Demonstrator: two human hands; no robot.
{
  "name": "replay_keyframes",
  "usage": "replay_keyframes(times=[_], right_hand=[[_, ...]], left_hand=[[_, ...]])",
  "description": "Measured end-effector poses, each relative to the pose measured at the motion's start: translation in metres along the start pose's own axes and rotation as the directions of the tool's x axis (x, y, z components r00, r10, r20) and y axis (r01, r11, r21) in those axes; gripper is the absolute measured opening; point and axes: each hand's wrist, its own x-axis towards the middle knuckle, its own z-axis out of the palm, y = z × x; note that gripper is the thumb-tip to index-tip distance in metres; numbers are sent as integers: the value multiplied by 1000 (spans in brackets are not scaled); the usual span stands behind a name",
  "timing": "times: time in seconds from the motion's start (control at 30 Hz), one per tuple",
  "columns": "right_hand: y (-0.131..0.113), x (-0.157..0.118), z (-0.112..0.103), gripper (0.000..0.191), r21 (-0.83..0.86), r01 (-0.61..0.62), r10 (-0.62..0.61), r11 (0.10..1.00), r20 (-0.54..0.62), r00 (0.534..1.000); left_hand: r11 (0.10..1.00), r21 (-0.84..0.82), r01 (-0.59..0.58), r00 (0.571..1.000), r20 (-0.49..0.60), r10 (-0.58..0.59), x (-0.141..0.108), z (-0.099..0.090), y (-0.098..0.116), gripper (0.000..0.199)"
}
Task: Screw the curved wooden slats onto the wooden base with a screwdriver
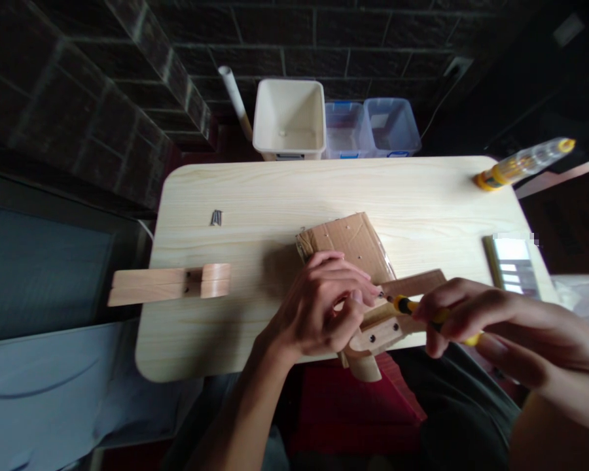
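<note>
Left hand [321, 304] curled, fingertips [368, 294] pressed together right by the tip of a yellow-and-black screwdriver [412, 306]; anything pinched there is too small to tell. Right hand [471, 320] has its fingers wrapped round the screwdriver handle. Tip is close to a light wooden assembly with dark screw heads [377, 335], which sticks out over the near edge of a pale wood-grain table [226, 340], against a brown cardboard sheet [346, 242]. On the table: small metal screws [216, 218], a light wooden block [169, 286] overhanging the left edge, a clear yellow-capped plastic tube [525, 163]. White plastic bin [289, 118] beyond the far edge.
</note>
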Motion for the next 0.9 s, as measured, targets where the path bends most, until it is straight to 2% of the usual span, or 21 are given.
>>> replay_keyframes(times=[0.17, 0.5, 0.73, 0.9], right_hand=[[-8, 4, 2, 23, 5, -46, 46, 999, -74, 996], [-1, 2, -6, 27, 10, -4, 3, 1000, 92, 996], [-3, 4, -10, 29, 22, -3, 1, 1000, 65, 998], [-6, 5, -12, 25, -35, 8, -7, 999, 35, 999]], left_hand=[[1000, 0, -19, 1000, -9, 19, 0, 0, -2, 37], [1000, 15, -6, 1000, 10, 6, -2, -1, -2, 39], [1000, -2, 7, 1000, -4, -7, 1, -1, -1, 40], [1000, -2, -14, 1000, 2, 14, 1, -2, -2, 38]])
